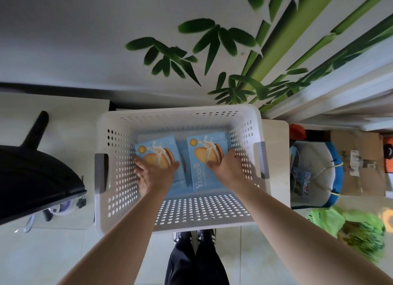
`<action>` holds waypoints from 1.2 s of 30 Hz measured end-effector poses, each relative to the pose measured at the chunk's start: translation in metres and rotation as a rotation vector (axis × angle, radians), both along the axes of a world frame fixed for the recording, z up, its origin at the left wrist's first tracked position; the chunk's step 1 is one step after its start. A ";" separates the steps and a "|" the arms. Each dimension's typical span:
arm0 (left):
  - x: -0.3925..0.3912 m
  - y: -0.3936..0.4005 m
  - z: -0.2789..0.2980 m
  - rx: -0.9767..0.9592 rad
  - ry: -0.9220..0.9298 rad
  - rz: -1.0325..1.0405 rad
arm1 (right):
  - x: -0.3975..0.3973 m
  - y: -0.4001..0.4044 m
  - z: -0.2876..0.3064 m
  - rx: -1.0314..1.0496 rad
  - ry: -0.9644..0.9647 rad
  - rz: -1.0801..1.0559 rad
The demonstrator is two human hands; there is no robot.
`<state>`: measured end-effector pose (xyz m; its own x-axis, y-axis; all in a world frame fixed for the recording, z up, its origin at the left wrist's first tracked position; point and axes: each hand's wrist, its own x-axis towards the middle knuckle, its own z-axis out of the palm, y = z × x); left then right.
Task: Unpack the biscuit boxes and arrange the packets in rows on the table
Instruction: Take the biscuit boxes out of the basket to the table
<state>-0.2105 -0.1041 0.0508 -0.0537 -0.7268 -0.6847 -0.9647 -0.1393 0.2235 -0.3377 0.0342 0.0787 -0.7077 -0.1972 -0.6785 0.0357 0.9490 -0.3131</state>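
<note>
Both hands in the basket (244,133), left hand (153,174) and right hand (227,166) each gripping a biscuit box (157,150).

I take the white perforated basket (180,212) as my landmark. It sits on a low pale counter (275,135), whose bare top shows only as a strip along the basket's right side. Under both lies a pale tiled floor (63,252). Left of the basket I see a black chair base (34,178) standing on that floor, one leg reaching away toward the wall. Right of the basket, a blue-rimmed bag (331,178) rests on the floor, with cardboard boxes (359,167) beyond it. Nearer me, right of the basket, a green bundle (361,231) lies on the tiles.
</note>
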 end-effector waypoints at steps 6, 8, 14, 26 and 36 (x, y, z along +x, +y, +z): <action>-0.005 -0.003 0.002 0.026 0.020 0.059 | 0.006 -0.004 -0.005 -0.013 0.042 -0.036; -0.009 0.001 0.004 0.016 0.057 0.033 | 0.008 -0.004 -0.005 -0.030 0.049 -0.042; -0.014 0.007 0.003 0.021 0.109 0.018 | 0.004 0.002 -0.005 -0.070 0.028 -0.044; 0.003 -0.001 0.002 -0.021 0.050 0.015 | 0.016 -0.002 -0.008 -0.088 0.096 -0.047; 0.016 -0.017 -0.004 0.054 0.149 0.048 | -0.003 0.004 -0.013 -0.402 -0.204 -0.261</action>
<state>-0.1944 -0.1209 0.0471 -0.1232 -0.6934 -0.7099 -0.9135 -0.2002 0.3541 -0.3403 0.0378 0.0654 -0.6290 -0.3056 -0.7148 0.3533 0.7066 -0.6131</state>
